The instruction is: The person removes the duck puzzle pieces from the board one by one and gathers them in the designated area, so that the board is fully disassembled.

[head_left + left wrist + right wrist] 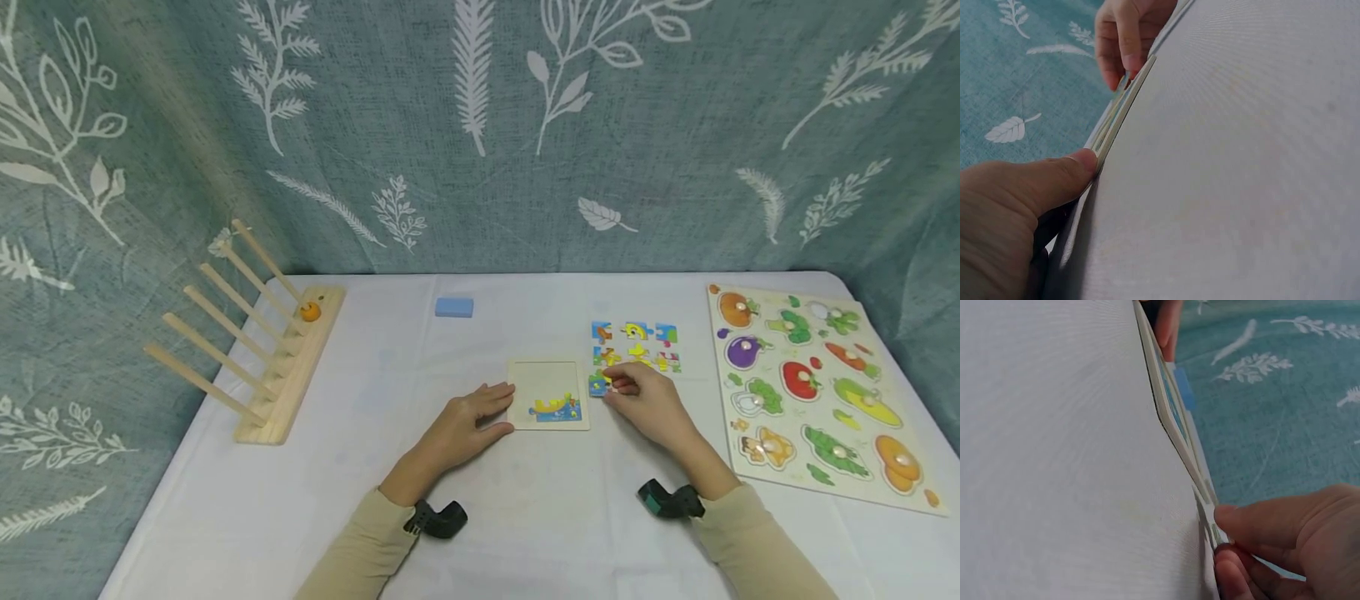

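A shallow wooden puzzle frame (536,385) lies flat on the table, with a few joined jigsaw pieces (558,408) in its lower right corner. My left hand (461,425) rests against the frame's left edge, fingers extended and thumb (1082,164) at the near corner. To the frame's right, my right hand (651,404) pinches a blue and green jigsaw piece (597,386) between thumb and fingers, low at the table. Part of that piece is hidden by the fingertips. Several loose jigsaw pieces (636,332) lie in rows just beyond the right hand.
A large vegetable peg puzzle board (765,333) lies at the right. On the left stands a wooden rack (300,367) with slanted pegs and a small orange bead (310,312). A blue block (454,307) sits toward the back, before the leaf-patterned curtain (420,125).
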The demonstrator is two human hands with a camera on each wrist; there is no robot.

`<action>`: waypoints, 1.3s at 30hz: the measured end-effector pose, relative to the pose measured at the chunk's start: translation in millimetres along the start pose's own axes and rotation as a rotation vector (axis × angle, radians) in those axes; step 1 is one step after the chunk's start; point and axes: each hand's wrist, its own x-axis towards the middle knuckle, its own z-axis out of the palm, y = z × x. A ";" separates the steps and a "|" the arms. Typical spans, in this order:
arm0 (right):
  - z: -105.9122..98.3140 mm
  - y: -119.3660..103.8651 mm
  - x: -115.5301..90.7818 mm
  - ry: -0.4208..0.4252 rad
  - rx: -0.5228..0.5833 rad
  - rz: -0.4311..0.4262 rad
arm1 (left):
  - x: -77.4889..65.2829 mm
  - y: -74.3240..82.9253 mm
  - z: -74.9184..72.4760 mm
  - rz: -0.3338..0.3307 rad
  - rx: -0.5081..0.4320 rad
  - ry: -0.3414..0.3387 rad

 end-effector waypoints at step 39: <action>3.8 -5.8 -1.7 -0.011 0.016 -0.062 | 0.9 0.5 -1.2 0.027 0.010 0.006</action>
